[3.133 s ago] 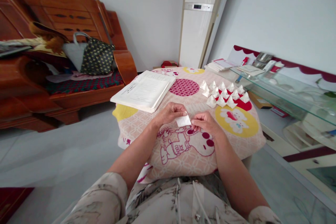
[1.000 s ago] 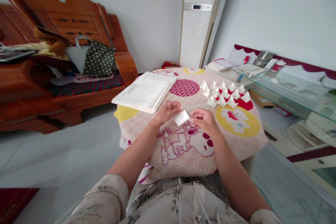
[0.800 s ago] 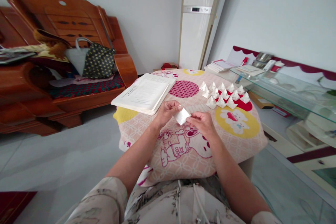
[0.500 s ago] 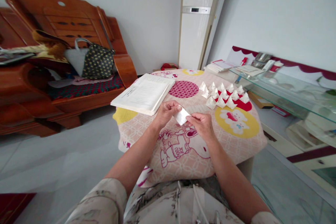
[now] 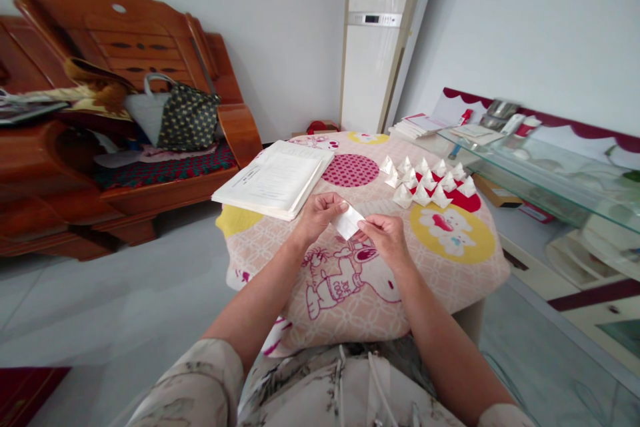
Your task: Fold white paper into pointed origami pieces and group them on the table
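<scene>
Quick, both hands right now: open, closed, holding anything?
Left hand: closed, pinching the small white paper between thumb and fingers.
Right hand: closed, thumb and fingers on the same paper's opposite edge.

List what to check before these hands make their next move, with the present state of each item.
1. Small white paper gripped by the left hand: ok, pinched at its upper left.
2. Right hand gripping the paper too: ok, pinched at its right corner.
3. Peaked paper pieces apart from the right hand: ok, grouped beyond it on the tablecloth.
4. Left hand not touching the stack of sheets: cannot tell, they look close.
5. Underside of the paper free of loose folds: cannot tell, hidden from this view.
</scene>
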`<state>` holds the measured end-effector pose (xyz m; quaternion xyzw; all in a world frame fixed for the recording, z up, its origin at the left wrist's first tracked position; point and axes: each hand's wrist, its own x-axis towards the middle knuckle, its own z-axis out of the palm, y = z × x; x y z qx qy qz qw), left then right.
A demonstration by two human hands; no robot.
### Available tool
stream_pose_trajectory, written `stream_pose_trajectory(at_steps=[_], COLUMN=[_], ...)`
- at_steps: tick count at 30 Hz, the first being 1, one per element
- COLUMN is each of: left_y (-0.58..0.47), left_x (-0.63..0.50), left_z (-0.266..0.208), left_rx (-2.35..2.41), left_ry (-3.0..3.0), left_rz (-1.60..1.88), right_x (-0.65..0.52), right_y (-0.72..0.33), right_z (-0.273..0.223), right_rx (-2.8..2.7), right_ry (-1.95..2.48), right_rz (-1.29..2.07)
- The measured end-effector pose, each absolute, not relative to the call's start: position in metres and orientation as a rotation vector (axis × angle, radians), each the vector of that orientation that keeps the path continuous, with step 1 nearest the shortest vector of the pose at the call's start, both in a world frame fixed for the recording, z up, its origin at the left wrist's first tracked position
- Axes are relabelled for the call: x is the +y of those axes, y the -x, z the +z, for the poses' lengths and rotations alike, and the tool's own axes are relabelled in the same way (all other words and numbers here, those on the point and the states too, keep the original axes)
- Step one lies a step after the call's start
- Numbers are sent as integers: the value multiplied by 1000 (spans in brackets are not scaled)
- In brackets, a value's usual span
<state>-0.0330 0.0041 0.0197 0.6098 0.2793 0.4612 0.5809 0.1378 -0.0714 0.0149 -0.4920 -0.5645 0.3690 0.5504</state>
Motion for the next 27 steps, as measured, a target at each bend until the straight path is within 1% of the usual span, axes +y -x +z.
stream_pose_trajectory(at_steps=[8, 18, 23, 27], left_y=[30, 24, 24, 25], left_x=[6, 4, 1, 2], left_z=[17, 14, 14, 15], left_rx=[725, 672, 612, 641], left_ry=[-1486, -1797, -1852, -1832], left_rz=[1019, 940, 861, 869], right_x=[-68, -64, -62, -59], right_y=[-143, -145, -148, -151], right_z=[8, 6, 3, -2], right_rx=[-1336, -1264, -1285, -1221], right_ry=[1191, 1250, 1222, 1200], right_rz=[939, 981, 908, 874])
